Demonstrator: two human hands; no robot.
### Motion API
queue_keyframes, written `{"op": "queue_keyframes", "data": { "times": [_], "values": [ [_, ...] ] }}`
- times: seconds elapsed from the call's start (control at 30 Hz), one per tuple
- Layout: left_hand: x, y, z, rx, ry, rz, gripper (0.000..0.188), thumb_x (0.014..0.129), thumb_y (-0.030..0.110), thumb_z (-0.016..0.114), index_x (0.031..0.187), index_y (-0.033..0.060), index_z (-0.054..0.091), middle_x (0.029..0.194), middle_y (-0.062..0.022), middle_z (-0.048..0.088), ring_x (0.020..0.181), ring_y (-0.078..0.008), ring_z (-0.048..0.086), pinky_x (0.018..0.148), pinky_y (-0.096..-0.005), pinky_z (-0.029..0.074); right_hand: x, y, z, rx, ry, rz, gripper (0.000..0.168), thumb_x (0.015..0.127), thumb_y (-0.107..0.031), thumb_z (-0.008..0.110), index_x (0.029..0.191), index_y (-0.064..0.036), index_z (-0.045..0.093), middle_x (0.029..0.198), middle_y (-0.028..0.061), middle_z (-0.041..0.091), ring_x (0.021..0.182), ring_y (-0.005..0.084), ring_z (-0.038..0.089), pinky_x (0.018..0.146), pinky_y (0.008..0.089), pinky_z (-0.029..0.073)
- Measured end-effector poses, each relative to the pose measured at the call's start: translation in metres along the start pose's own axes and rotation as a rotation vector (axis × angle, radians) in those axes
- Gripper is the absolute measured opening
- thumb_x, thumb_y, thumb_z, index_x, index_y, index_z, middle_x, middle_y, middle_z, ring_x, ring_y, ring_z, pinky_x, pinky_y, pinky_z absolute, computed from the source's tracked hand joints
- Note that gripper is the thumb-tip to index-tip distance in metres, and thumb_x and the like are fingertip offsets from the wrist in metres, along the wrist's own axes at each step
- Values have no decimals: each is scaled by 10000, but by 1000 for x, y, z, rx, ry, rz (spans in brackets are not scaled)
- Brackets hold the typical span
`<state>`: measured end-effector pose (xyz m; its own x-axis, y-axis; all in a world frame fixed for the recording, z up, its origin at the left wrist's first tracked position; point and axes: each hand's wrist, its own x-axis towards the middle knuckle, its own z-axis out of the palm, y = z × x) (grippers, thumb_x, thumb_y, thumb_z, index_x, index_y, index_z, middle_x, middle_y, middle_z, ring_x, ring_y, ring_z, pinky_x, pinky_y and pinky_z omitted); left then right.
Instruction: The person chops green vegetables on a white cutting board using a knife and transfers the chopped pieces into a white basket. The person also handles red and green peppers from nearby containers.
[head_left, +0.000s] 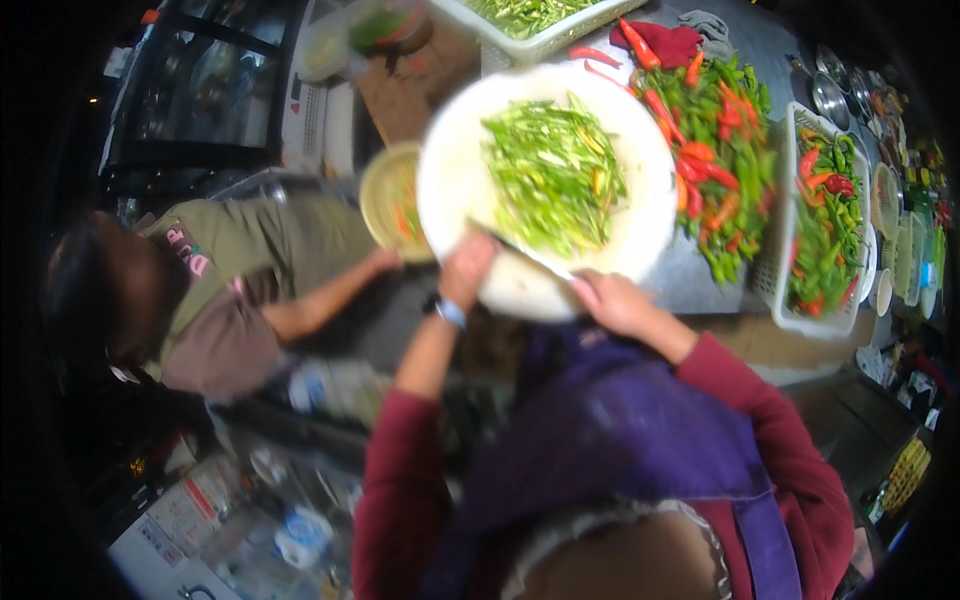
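A round white chopping board (645, 187) lies before me with a heap of sliced green peppers (559, 180) on it. My right hand (619, 304), in a maroon sleeve, grips the handle end of a knife (529, 259) at the board's near edge. The blade points left across the board. Near its tip is my left hand (469, 266), with a band on the wrist; blur hides whether its fingers touch the blade. Whole red and green chili peppers (720, 165) are piled right of the board.
A white plastic basket (784, 300) of peppers stands on the right, and another basket (532, 49) with cut greens at the top. A co-worker (255, 277) on the left has a hand at a yellowish bowl (375, 202) touching or close to the board. The metal counter (697, 289) ends near my apron.
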<state>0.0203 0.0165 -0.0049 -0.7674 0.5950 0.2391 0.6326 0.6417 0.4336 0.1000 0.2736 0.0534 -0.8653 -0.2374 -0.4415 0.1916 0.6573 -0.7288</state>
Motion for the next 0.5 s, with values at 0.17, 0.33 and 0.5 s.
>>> {"op": "queue_keyframes", "data": {
  "times": [0.17, 0.33, 0.5],
  "values": [
    [5, -1, -7, 53, 87, 111, 180, 775, 24, 583, 948, 28, 630, 957, -123, 638, 898, -271, 610, 783, -364, 506, 23, -4, 5, 61, -14, -22, 449, 933, -428, 404, 1023, -47, 625, 877, 239, 634, 817, 409, 605, 760, 454, 475],
    [32, 8, -12, -24, 70, 28, 185, 750, 35, 600, 923, 56, 661, 947, -112, 656, 891, -262, 625, 793, -361, 508, 8, 25, -21, 140, 154, 74, 395, 930, -376, 446, 1031, -38, 623, 912, 238, 632, 864, 396, 606, 781, 442, 473],
    [29, -2, -11, -72, -30, -33, 146, 738, 64, 634, 878, 77, 674, 918, -95, 669, 884, -240, 636, 775, -350, 520, -8, 18, -30, 29, 86, 24, 401, 931, -388, 433, 1025, -44, 618, 829, 237, 634, 786, 416, 607, 730, 454, 484]
  ]
}}
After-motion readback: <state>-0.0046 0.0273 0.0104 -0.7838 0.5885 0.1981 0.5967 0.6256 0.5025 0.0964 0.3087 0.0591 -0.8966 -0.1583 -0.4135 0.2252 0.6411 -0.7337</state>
